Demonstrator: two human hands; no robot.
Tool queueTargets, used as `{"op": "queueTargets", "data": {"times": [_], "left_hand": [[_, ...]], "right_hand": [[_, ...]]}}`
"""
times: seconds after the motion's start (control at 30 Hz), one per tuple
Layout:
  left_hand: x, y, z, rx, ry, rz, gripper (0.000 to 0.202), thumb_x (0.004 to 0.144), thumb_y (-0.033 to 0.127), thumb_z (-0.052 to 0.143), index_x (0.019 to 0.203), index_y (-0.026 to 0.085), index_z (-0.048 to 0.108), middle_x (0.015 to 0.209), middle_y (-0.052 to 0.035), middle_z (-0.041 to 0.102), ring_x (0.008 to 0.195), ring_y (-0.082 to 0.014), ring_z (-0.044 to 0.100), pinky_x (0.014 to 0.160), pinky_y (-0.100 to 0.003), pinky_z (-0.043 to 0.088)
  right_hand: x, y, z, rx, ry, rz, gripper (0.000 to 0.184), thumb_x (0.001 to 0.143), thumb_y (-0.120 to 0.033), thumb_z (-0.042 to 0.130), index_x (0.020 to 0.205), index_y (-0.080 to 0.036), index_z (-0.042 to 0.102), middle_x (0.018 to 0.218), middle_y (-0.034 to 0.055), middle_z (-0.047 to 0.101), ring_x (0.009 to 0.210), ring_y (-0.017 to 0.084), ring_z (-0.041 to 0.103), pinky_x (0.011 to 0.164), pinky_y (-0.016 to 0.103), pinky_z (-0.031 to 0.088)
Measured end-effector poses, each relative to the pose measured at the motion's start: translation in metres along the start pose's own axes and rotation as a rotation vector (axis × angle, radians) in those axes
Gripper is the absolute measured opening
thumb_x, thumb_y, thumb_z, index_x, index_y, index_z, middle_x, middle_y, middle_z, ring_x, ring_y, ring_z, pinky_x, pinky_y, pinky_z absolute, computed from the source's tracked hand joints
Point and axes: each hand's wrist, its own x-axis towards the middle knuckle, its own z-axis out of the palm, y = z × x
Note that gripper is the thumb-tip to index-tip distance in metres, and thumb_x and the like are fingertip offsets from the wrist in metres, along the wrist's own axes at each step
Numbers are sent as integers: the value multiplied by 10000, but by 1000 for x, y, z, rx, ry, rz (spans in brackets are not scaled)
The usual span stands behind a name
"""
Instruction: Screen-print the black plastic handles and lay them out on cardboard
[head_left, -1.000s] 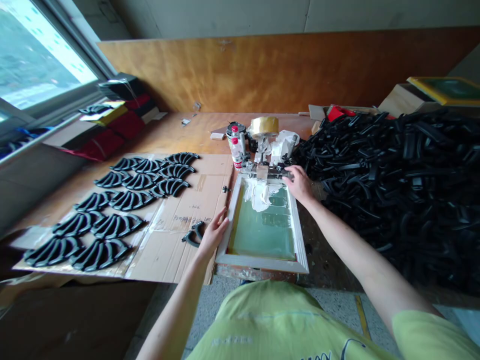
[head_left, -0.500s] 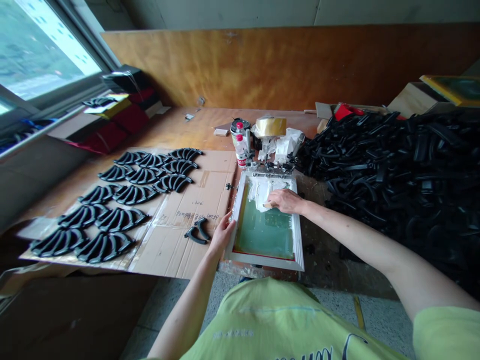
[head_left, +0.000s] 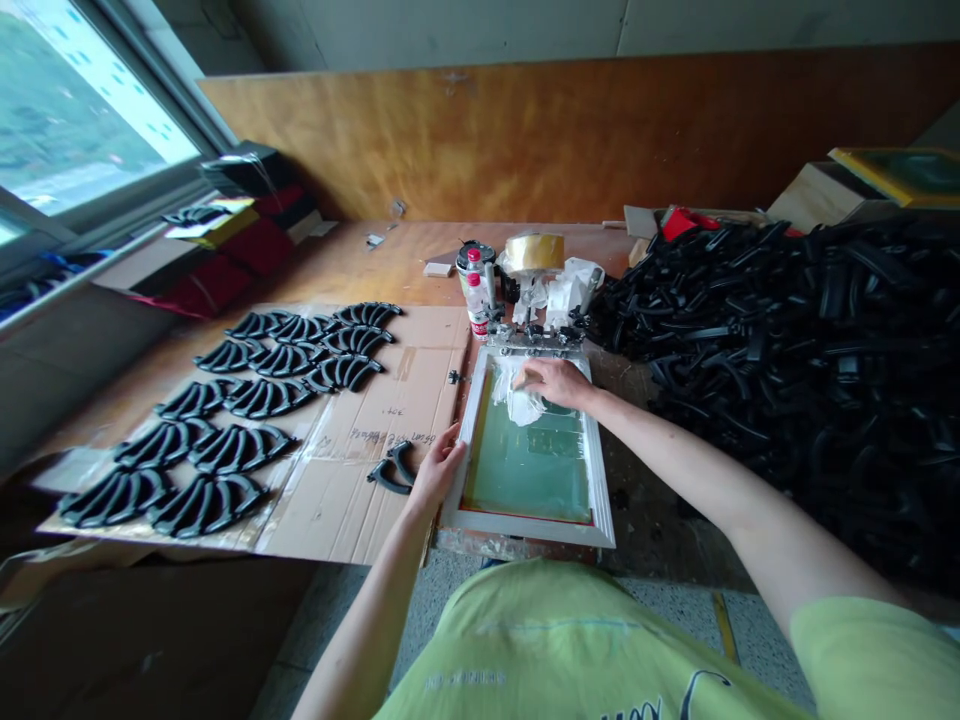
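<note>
A silk-screen frame with a pale metal rim and green mesh lies in front of me. White ink is smeared over the far left part of the mesh. My right hand is closed on a small tan squeegee at the ink, mostly hidden by the fingers. My left hand grips the frame's left side, its fingers at the rim. Two curved black plastic handles lie on the cardboard just left of that hand.
Fanned rows of black handles cover the cardboard's left part. A large heap of black handles fills the right side. Behind the frame stand a clamp, red-capped bottles and a tape roll. Boxes sit by the window.
My right hand and the squeegee have moved a little away from me and left across the mesh. The frame's near end looks slightly raised, with my left hand still at its side.
</note>
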Motion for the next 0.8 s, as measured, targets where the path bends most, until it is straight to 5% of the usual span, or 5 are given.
{"op": "queueTargets", "data": {"times": [0.13, 0.3, 0.5, 0.63, 0.8], "left_hand": [[-14, 40, -6, -77, -78, 6, 742, 732, 553, 688, 1366, 205, 521, 813, -25, 697, 581, -119, 597, 520, -208, 459], [-7, 97, 3, -185, -35, 212, 555, 805, 631, 563, 1086, 168, 682, 922, -53, 703, 729, -164, 648, 592, -238, 502], [22, 150, 24, -357, -113, 363, 529, 851, 589, 520, 1198, 196, 584, 1006, -75, 686, 864, -173, 667, 641, -245, 528], [16, 129, 42, -434, -71, 254, 585, 865, 612, 489, 1266, 188, 537, 942, -74, 698, 784, -144, 668, 608, -220, 519], [-15, 46, 72, -305, -308, -250, 568, 833, 617, 544, 1144, 145, 602, 965, -131, 719, 773, -205, 693, 533, -257, 519]], "right_hand": [[41, 21, -23, -61, 168, 241, 613, 785, -243, 707, 1361, -306, 507, 1044, 29, 686, 838, 195, 622, 754, 293, 455], [3, 71, -47, -24, 444, 578, 337, 894, -251, 499, 1207, -188, 606, 876, 57, 686, 794, 209, 616, 755, 324, 465], [-63, 60, 11, 52, 178, 511, 279, 864, -318, 585, 1099, -174, 628, 905, 59, 675, 852, 209, 593, 768, 319, 463], [-63, 22, 38, -39, 6, 262, 220, 815, -255, 675, 1027, -198, 656, 975, 69, 652, 965, 225, 552, 875, 360, 426], [-70, -53, 45, -68, 125, 125, 161, 916, -288, 549, 942, -205, 685, 915, 87, 635, 955, 234, 527, 887, 372, 425]]}}
